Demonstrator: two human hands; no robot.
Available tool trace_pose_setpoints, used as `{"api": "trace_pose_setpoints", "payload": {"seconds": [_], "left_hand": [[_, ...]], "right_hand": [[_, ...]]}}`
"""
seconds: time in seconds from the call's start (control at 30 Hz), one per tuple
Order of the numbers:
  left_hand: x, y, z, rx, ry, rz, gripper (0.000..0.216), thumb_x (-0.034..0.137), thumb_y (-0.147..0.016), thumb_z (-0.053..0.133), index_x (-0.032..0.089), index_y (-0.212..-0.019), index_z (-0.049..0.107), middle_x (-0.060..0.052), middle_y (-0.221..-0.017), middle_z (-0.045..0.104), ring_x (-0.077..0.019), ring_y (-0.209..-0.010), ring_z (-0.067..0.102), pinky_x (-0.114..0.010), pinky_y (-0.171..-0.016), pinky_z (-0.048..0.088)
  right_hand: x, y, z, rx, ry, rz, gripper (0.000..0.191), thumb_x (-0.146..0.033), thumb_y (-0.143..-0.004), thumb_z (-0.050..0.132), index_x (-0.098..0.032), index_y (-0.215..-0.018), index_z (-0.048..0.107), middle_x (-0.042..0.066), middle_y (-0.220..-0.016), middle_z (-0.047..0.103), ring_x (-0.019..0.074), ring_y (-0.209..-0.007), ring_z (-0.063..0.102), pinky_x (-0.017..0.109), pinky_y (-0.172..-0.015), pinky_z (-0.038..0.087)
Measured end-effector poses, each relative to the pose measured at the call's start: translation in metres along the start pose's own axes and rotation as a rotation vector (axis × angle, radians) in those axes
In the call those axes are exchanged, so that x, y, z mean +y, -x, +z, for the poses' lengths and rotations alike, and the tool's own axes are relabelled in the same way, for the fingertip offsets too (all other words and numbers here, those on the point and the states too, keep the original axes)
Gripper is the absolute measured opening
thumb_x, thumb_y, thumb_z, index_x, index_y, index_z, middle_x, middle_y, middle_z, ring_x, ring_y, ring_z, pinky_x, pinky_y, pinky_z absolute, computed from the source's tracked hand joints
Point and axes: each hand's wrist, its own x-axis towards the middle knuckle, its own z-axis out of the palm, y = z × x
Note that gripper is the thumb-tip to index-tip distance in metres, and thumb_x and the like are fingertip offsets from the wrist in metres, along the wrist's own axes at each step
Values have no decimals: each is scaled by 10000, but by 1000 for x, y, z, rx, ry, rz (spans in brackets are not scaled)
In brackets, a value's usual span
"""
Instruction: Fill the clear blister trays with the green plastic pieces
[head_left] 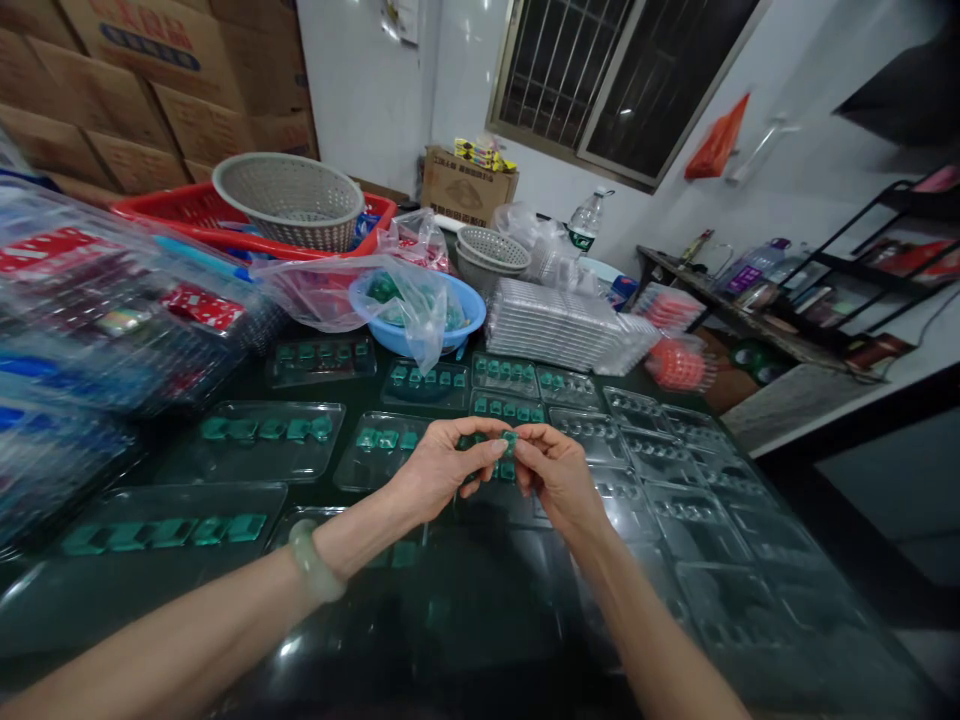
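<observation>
My left hand point(450, 460) and my right hand point(553, 462) meet over the middle of the dark table. Between their fingertips, both pinch a small green translucent piece point(510, 440), like a little square block. Beneath and behind the fingers lie clear plastic trays, partly covered by my hands. Rows of green pieces fill the slots of one tray point(277, 440) on the left and of another tray point(172, 530) nearer to me. Past my hands, a blue basin point(469, 318) holds more green pieces under a clear plastic bag point(330, 285).
Stacked clear trays point(555, 325) stand behind my hands. Trays with bare slots point(690, 510) spread to the right. At left rises a blurred pile of packaged goods point(112, 300). A grey basket point(289, 195) rests in a red crate point(180, 210). Cartons point(195, 80) line the wall.
</observation>
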Motion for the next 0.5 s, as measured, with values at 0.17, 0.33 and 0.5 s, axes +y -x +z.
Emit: {"api": "trace_pose_setpoints", "payload": {"seconds": [0.17,0.33,0.5], "left_hand": [[-1,-1,0,100,-290,147,262,317,-714,606,166,-926,634,9,-557,510,-65,-411,386,-187,-374,305],[1,-2,1,152,-425,286,194,253,-671,644,176,-848,667,-21,-710,578,-99,-563,479,-176,-464,362],[-1,-2,-3,-25,-313,15,362,312,-694,628,176,-1027,586,22,-517,507,-64,-377,362,-174,-351,253]], "right_hand": [[3,0,-2,49,132,-23,198,-352,-705,622,-160,-678,582,-50,-496,468,51,-381,379,172,-331,278],[0,2,-1,-44,-19,88,196,-361,-712,607,-170,-758,602,-48,-517,477,54,-399,384,174,-347,277],[-2,-1,-5,-128,-120,204,191,-298,-646,673,-163,-724,562,-80,-449,399,41,-378,326,164,-344,243]]}}
